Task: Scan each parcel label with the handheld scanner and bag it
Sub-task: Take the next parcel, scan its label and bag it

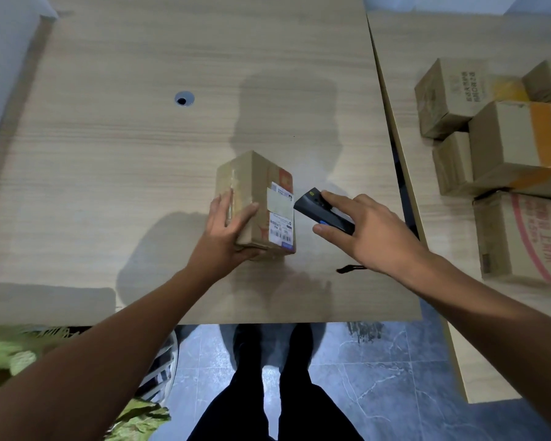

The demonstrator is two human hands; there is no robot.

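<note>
Near the middle we see a parcel (255, 198) over the table (124, 160). Our left hand (226, 233) grips its corner at 7 o'clock, with the thumb on the top face. The white label (280, 218) is on the side toward 3 o'clock. Just beside it, our right hand (363, 230) holds the dark scanner (322, 210), its nose toward the label but not touching. A round hole (184, 99) is at 10 o'clock. Stacked boxes (506, 148) stand on a second table (427, 36) at 3 o'clock. Something green (13, 354) lies at 8 o'clock.
</note>
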